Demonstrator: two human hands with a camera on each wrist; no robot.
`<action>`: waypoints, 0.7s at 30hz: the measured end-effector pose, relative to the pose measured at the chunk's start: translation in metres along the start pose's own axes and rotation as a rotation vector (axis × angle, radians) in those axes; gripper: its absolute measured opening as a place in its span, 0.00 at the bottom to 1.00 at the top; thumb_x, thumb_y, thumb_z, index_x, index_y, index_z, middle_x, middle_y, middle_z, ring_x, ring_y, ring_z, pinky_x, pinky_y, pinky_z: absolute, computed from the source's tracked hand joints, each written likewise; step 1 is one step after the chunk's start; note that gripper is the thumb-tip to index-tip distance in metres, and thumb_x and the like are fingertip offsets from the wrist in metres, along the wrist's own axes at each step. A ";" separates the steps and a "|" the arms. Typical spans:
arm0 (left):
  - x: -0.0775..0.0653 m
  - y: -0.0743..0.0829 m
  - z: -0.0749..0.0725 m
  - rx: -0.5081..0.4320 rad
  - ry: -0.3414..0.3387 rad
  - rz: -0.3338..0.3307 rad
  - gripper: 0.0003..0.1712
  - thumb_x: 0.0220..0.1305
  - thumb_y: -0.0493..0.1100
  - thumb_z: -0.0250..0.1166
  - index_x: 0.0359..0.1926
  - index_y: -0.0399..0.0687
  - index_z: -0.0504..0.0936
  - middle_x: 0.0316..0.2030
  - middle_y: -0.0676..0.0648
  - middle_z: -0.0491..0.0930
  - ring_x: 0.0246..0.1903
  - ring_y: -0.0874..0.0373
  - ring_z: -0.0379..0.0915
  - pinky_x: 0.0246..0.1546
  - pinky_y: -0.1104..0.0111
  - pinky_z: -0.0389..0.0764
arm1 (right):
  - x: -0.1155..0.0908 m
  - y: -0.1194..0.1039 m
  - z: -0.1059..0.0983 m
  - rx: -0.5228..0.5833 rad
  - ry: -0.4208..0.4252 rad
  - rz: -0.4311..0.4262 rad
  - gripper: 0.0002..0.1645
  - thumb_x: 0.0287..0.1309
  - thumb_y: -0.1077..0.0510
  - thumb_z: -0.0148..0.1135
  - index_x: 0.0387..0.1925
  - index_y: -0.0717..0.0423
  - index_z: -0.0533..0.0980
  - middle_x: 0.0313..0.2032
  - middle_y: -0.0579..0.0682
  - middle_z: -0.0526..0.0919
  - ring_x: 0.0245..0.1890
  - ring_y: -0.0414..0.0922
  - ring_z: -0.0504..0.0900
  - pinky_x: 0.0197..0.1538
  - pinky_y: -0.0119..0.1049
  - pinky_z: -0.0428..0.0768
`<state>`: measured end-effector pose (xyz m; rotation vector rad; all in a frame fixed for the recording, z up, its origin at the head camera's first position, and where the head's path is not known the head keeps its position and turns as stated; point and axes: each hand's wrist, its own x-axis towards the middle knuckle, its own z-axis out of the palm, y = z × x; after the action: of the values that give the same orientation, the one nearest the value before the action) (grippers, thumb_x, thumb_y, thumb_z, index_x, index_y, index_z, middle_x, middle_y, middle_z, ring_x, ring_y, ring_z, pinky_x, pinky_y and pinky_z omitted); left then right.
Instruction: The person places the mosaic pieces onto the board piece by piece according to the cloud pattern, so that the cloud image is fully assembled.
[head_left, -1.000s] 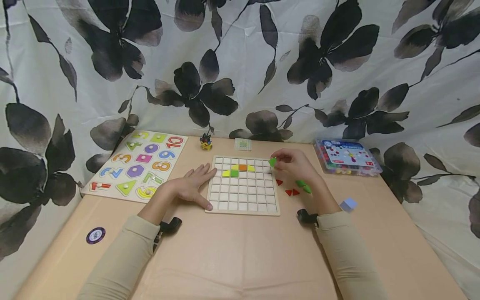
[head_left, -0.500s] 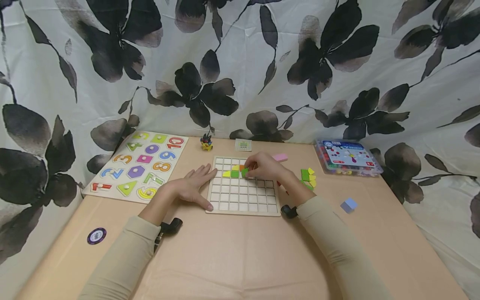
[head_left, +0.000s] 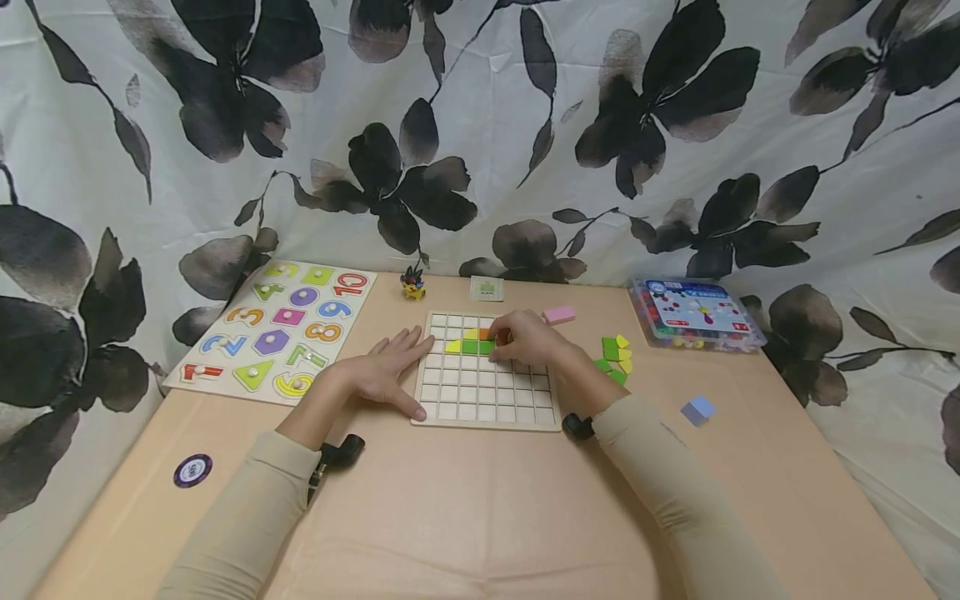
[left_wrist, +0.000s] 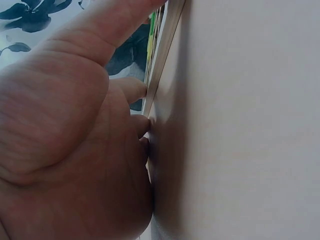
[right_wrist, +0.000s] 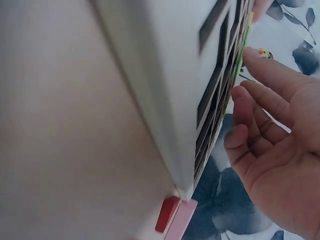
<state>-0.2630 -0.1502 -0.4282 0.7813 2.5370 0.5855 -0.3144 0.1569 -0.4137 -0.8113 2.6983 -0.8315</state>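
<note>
A white grid board (head_left: 487,412) lies mid-table, with yellow, green and orange tiles set in its upper rows. My left hand (head_left: 382,377) rests flat at the board's left side, fingers spread and thumb on its lower left corner. My right hand (head_left: 528,337) is over the board's upper right part. Its fingertips are right at a green tile (head_left: 486,347) that lies beside another green tile (head_left: 468,347). In the right wrist view, the thumb tip touches the green edge, and the other fingers (right_wrist: 242,107) are loosely bent. An orange tile (head_left: 483,334) is partly hidden by the right hand.
Loose green and yellow pieces (head_left: 617,357) lie right of the board, near a pink block (head_left: 558,315) and a blue block (head_left: 697,410). A number puzzle (head_left: 281,333) is at the left, a plastic box (head_left: 697,312) at the back right. A small figurine (head_left: 412,283), card (head_left: 487,289) and round chip (head_left: 192,471) lie about.
My right hand has moved left from beside the board with a green tile, which now lies in the grid next to the other green one. My left hand has stayed in place.
</note>
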 end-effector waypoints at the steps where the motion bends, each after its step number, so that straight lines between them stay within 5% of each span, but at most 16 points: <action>1: 0.000 0.000 0.000 0.001 -0.001 -0.002 0.77 0.47 0.70 0.78 0.84 0.44 0.43 0.83 0.35 0.31 0.83 0.37 0.23 0.81 0.40 0.34 | -0.003 0.001 -0.002 0.004 0.007 -0.003 0.19 0.58 0.58 0.78 0.51 0.58 0.86 0.35 0.49 0.85 0.35 0.44 0.78 0.39 0.33 0.77; 13: 0.001 0.002 0.000 -0.003 -0.004 -0.005 0.77 0.47 0.69 0.79 0.84 0.45 0.43 0.83 0.35 0.31 0.83 0.37 0.23 0.81 0.39 0.33 | -0.073 0.035 -0.066 0.010 0.188 0.060 0.24 0.63 0.60 0.72 0.61 0.55 0.81 0.53 0.60 0.85 0.45 0.51 0.82 0.46 0.41 0.83; 16: 0.001 0.001 0.001 -0.009 -0.003 -0.007 0.77 0.47 0.69 0.79 0.84 0.45 0.43 0.83 0.35 0.30 0.83 0.37 0.23 0.81 0.40 0.32 | -0.087 0.052 -0.078 -0.027 0.153 0.097 0.22 0.63 0.65 0.70 0.60 0.60 0.82 0.53 0.63 0.84 0.47 0.54 0.82 0.49 0.45 0.84; 21: 0.002 -0.003 0.003 -0.014 0.007 0.002 0.78 0.46 0.71 0.78 0.84 0.45 0.43 0.83 0.34 0.30 0.83 0.37 0.22 0.81 0.39 0.31 | -0.101 0.074 -0.083 -0.073 -0.025 0.223 0.17 0.59 0.69 0.70 0.51 0.59 0.86 0.48 0.60 0.86 0.48 0.56 0.79 0.52 0.49 0.83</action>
<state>-0.2642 -0.1505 -0.4329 0.7784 2.5363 0.6072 -0.2921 0.3021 -0.3845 -0.5180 2.7449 -0.6715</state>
